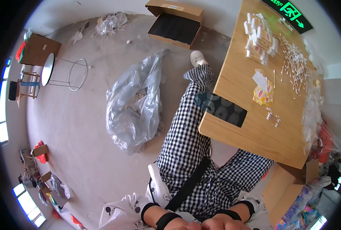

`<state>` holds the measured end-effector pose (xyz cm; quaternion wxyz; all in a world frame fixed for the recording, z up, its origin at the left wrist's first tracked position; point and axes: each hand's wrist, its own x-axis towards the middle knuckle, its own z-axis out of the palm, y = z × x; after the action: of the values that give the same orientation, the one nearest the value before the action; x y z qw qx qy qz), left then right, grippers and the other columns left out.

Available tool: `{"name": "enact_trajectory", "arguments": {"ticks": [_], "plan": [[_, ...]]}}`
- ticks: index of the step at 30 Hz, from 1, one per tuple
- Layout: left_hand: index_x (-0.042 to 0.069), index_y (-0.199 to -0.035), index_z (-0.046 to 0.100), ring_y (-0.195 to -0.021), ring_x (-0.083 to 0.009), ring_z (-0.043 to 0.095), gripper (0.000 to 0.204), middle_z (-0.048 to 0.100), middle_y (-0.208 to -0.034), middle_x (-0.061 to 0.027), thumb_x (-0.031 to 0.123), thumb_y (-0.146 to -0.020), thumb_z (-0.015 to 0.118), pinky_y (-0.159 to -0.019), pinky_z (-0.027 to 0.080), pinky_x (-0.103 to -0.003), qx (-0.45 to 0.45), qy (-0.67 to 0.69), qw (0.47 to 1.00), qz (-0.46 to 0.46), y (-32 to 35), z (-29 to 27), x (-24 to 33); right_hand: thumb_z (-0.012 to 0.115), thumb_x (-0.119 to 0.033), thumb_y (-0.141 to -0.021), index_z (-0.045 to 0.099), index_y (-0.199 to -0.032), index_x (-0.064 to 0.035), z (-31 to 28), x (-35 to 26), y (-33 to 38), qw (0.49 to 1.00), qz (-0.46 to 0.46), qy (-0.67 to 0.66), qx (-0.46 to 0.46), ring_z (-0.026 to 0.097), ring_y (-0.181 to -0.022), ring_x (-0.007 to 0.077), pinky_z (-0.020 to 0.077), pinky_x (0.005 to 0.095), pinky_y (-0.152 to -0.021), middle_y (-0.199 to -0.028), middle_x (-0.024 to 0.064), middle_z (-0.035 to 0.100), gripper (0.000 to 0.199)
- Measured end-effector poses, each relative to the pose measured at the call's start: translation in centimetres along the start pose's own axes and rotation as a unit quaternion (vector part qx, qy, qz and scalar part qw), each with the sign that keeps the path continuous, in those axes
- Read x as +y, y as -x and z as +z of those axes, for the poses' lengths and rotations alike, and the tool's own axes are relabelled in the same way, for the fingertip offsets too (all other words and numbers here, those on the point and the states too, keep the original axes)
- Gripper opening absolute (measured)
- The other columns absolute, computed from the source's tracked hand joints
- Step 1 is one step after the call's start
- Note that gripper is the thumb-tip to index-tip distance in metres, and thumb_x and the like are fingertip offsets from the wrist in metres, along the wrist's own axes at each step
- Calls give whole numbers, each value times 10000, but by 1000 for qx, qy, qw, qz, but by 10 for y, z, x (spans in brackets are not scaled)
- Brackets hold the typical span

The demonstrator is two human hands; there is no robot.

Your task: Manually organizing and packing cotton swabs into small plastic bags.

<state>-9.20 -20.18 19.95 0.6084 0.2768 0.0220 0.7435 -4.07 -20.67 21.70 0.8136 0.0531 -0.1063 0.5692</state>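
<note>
At the lower edge, in front of my body, my left hand (181,224) and my right hand (221,222) are close together. Only the backs of the hands and the wrists with black bands show; the fingers are cut off by the frame, so whatever they hold is hidden. Beyond them are my checked trousers (185,142), crossed by a black strap (190,184). On the wooden table (239,73) to my right lie a small bundle of cotton swabs (273,117), some yellow-and-white cards (263,92) and a large loose heap of cotton swabs (295,63).
Stacked white packets (259,38) stand at the table's far end. A dark sheet (224,110) overhangs its near left corner. On the floor are a big clear plastic bag (134,107), an open cardboard box (174,28) and a round stool (47,69) on its side. Another carton (285,199) sits right.
</note>
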Motion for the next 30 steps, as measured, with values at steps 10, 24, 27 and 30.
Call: {"name": "enact_trajectory", "arguments": {"ticks": [10, 24, 27, 30], "plan": [[56, -724, 643, -788, -142, 614, 202, 655, -782, -76, 99, -876, 517, -694, 475, -253, 63, 47, 997, 17, 24, 15, -2, 694, -67, -817, 532, -910, -17, 12, 29, 28, 980, -7, -182, 80, 567, -709, 177, 494, 255, -576, -898, 146, 554, 193], [39, -786, 641, -744, -118, 622, 212, 671, -856, -78, -38, -886, 471, -640, 475, -178, -42, 50, 996, 68, 27, -1, 5, 660, -52, -820, 532, -919, -22, 8, 49, -4, 996, -69, -56, 0, 569, -719, 182, 485, 257, -606, -907, 145, 559, 165], [-33, -885, 650, -750, -169, 629, 152, 670, -918, -107, -27, -884, 499, -622, 499, -179, -101, 78, 991, 39, 14, -8, 0, 652, -49, -820, 531, -921, -23, 5, 49, -8, 996, -82, -19, -26, 569, -721, 184, 483, 258, -613, -909, 145, 560, 159], [-23, -895, 645, -739, -172, 629, 148, 672, -907, -99, -11, -888, 498, -616, 492, -187, -85, 66, 993, 48, 19, -8, 0, 644, -46, -821, 531, -923, -24, 3, 53, -12, 994, -93, 15, -53, 569, -723, 185, 481, 258, -619, -911, 145, 561, 154]]}}
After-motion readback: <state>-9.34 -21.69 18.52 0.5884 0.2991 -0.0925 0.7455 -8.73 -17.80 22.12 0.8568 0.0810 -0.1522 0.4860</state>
